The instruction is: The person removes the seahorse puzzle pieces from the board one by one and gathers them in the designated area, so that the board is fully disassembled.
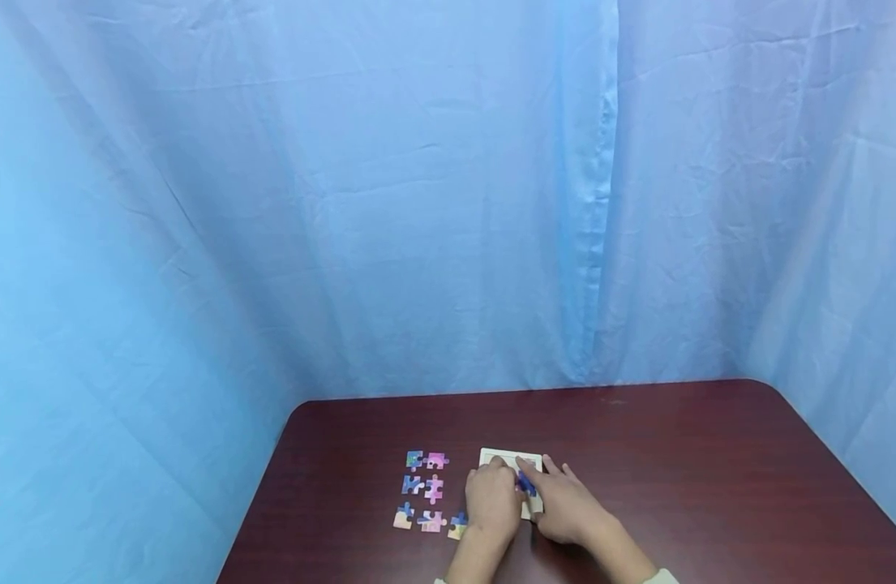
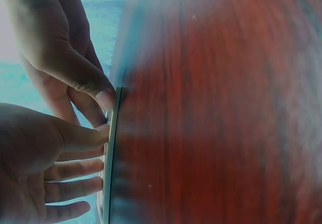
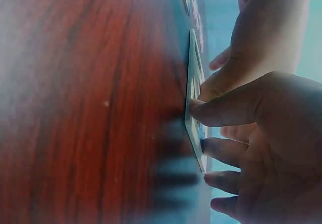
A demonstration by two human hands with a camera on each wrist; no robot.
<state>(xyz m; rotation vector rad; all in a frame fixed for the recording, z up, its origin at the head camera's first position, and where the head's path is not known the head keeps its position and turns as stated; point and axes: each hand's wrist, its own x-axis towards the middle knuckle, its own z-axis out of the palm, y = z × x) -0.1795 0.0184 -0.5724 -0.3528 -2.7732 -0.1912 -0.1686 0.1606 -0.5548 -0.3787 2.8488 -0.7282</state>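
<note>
A small pale puzzle tray (image 1: 511, 452) lies on the table under both hands, which hide much of it. My left hand (image 1: 494, 496) rests over its left part. In the left wrist view, the left hand's fingers (image 2: 75, 188) are mostly straight and the thumb touches the tray's near edge. My right hand (image 1: 570, 504) lies on the right side, its index finger stretched across the tray. The right thumb (image 3: 221, 110) touches the near rim in the right wrist view. A dark blue puzzle piece (image 1: 525, 484) shows between the hands; its contact with the fingertips is partly hidden.
Left of the tray, several loose jigsaw pieces lie in rough rows, among them a pink piece (image 1: 434, 488), a blue piece (image 1: 411, 485) and a yellow-and-blue piece (image 1: 458, 527) close to the left wrist. Blue curtains (image 1: 448, 203) surround the dark red-brown table (image 1: 674, 454).
</note>
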